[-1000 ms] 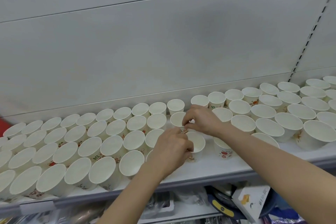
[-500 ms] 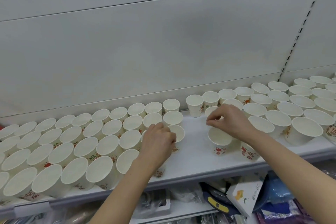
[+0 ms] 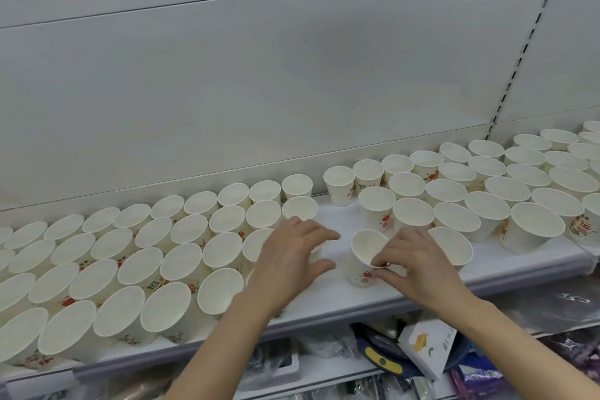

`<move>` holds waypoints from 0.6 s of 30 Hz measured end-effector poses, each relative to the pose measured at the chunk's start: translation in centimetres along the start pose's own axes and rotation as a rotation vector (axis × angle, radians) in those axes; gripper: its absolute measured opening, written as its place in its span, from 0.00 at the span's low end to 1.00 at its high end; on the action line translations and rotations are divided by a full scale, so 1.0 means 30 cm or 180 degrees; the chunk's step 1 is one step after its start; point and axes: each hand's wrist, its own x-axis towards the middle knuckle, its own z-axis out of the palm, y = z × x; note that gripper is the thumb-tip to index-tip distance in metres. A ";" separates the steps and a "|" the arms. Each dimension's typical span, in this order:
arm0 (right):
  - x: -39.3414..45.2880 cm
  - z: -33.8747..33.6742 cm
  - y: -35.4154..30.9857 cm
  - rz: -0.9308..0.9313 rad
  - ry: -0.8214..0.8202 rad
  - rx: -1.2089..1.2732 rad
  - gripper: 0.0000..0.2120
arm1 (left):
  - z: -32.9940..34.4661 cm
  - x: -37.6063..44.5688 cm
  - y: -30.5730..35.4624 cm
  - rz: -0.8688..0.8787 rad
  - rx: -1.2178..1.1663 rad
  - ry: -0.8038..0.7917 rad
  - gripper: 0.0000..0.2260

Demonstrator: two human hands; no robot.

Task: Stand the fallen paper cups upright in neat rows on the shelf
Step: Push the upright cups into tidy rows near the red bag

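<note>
Two bare hands over a white shelf (image 3: pixel 328 294) crowded with dozens of upright paper cups. Right hand (image 3: pixel 418 265) pinches one tilted cup (image 3: pixel 365 255) by its rim. Left hand (image 3: pixel 292 261), fingers spread, holds nothing, just left of that cup.

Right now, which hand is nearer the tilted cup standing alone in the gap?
Right. The right hand pinches the tilted cup at its rim; the left hand hovers apart to its left, fingers spread.
</note>
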 end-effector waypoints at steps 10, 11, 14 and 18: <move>-0.035 -0.088 -0.026 0.0398 0.0876 0.0041 0.15 | 0.025 -0.063 0.003 -0.0046 -0.0501 0.0081 0.11; -0.074 -0.115 -0.005 0.0550 0.0995 -0.0214 0.15 | 0.014 -0.077 -0.007 -0.0227 -0.0587 0.0045 0.09; -0.177 -0.174 0.051 0.0744 0.0987 -0.0693 0.15 | -0.016 -0.105 -0.022 -0.0647 -0.0855 -0.0037 0.05; -0.218 -0.189 0.086 0.0723 0.0660 -0.0867 0.10 | -0.028 -0.122 -0.020 -0.0851 -0.1035 -0.0131 0.05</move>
